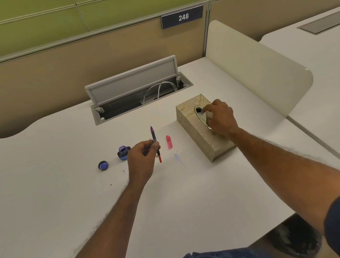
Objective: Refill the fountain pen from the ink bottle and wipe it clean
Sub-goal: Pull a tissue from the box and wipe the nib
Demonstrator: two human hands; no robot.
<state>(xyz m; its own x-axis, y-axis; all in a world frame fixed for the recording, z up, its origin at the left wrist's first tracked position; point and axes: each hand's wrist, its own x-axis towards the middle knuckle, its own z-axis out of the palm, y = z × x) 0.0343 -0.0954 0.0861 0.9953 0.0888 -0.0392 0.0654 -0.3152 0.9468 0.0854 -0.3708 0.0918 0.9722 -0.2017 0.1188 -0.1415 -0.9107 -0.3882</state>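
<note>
My left hand (143, 162) holds the fountain pen (153, 136) above the white desk, nib pointing up and away, its red rear end sticking out below my fingers. The uncapped ink bottle (123, 152) stands just left of that hand, and its round cap (103, 166) lies further left, inside up. The red pen cap (169, 142) lies on the desk to the right of the pen. My right hand (220, 120) rests on the wooden tissue box (194, 135), fingers pinching a white tissue (203, 116) at the oval opening.
An open cable hatch (137, 90) with white wires sits in the desk behind the objects. A cream divider panel (258, 63) rises on the right. Faint blue ink smears (176, 156) mark the desk near the pen cap. The desk edge runs close to my body.
</note>
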